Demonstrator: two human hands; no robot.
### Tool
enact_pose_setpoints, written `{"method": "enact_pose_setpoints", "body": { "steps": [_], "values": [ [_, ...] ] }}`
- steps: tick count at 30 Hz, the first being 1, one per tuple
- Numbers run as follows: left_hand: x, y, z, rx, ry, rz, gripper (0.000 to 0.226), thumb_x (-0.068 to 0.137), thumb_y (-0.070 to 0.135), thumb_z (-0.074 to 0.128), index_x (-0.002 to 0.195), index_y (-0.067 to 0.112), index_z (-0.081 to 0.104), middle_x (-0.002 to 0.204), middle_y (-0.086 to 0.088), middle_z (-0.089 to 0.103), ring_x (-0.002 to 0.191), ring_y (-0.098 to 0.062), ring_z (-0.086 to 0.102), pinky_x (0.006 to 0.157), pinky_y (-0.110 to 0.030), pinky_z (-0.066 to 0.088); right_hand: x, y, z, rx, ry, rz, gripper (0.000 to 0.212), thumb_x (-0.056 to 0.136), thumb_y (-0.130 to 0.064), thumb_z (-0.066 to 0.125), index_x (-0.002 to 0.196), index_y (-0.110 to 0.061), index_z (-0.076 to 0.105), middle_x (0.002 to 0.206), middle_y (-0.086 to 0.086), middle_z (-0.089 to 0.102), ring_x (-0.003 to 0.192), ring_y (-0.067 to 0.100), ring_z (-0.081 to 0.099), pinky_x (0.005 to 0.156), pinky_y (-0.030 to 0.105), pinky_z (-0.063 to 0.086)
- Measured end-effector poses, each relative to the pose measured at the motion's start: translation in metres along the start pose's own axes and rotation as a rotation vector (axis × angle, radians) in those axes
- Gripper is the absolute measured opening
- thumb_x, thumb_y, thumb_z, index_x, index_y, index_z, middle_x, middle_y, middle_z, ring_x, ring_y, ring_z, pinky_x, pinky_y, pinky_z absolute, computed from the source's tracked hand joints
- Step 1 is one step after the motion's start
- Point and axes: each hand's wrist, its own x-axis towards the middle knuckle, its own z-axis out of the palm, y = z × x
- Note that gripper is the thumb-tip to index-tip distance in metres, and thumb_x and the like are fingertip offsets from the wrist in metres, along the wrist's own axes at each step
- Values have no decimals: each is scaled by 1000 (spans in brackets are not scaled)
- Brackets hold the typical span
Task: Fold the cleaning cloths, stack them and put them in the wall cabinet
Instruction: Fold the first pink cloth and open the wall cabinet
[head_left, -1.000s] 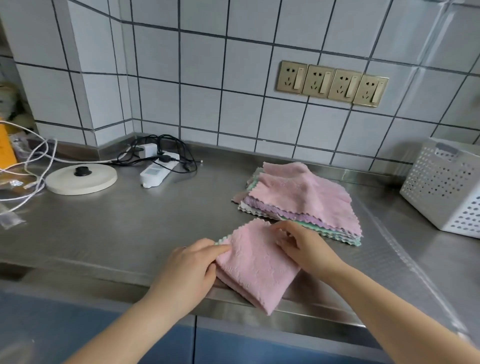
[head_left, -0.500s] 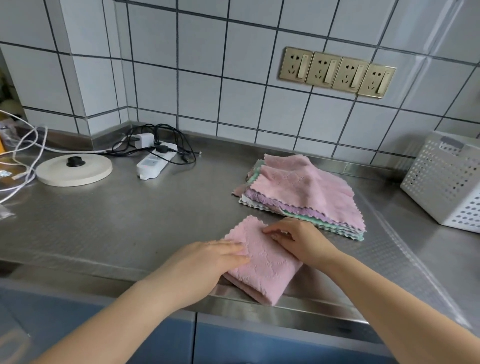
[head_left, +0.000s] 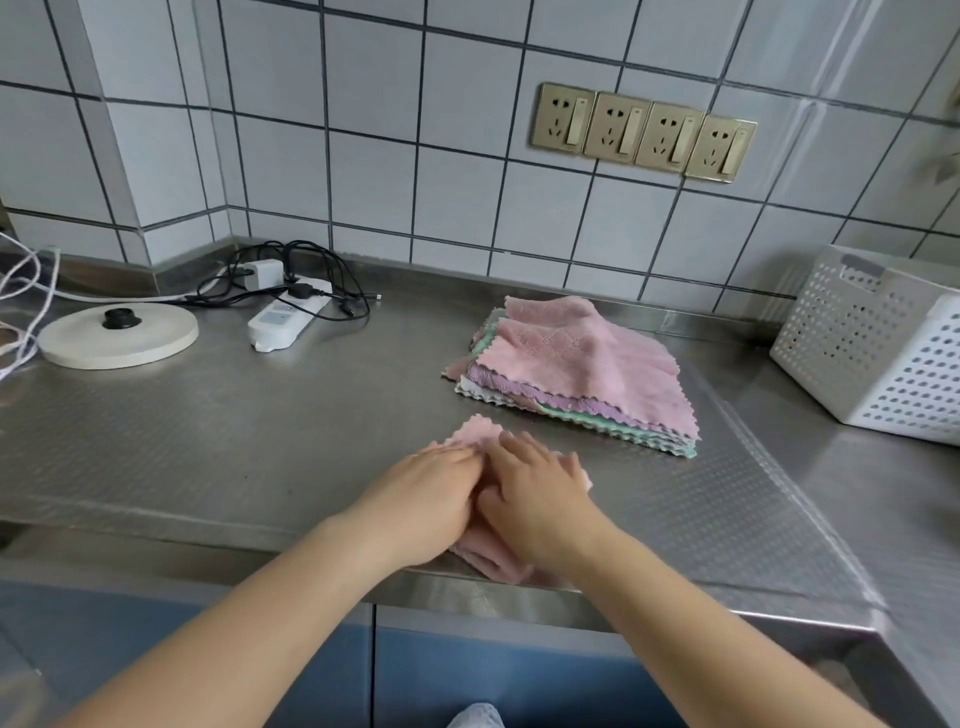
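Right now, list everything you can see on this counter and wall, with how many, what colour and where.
folded cloth: one, pink, counter's front edge, under both hands
cloth pile: one, pink, purple, green, white, behind the folded cloth
counter: one, steel
power strip: one, white, back left, black cables plugged in
round lid: one, cream, black knob, far left
wall sockets: four, gold, tiled wall
basket: one, white, perforated, right
left hand: pressing the folded cloth
right hand: pressing the folded cloth
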Motion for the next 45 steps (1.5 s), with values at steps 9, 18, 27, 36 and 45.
{"method": "enact_pose_setpoints", "body": {
  "steps": [9,18,27,36,45],
  "values": [
    [-6,-11,7,71,-178,-90,72,81,41,6,150,23,11,159,5,0,146,-9,1,119,-26,2,-27,16,20,-86,-30,76,92,63,-63,-12,149,-33,6,159,-5,0,146,15,-3,110,63,1],
    [-8,-14,-8,66,-44,-252,53,94,49,36,144,31,31,143,-4,45,134,-23,37,109,-35,28,-60,36,-5,-10,36,313,73,86,-68,32,147,-32,15,151,-6,31,146,19,12,114,59,6],
    [2,-16,-11,-216,65,-328,41,89,31,56,130,26,53,123,-3,58,114,-22,54,93,-29,42,-59,23,-6,567,190,212,84,84,-39,63,148,-36,8,149,-3,31,131,17,42,108,40,36],
    [26,-23,-8,-703,98,-313,49,83,12,66,125,34,54,124,13,57,103,-11,63,90,-22,45,-15,41,-15,1831,303,438,75,85,5,50,145,-33,27,122,9,63,101,28,65,80,39,53],
    [81,-27,-6,-1487,-75,-578,58,70,8,76,120,30,57,111,0,70,89,-12,68,66,-24,57,29,103,-39,2134,124,495,52,87,6,40,127,-23,55,111,7,71,95,21,67,77,33,55]
  ]
}}
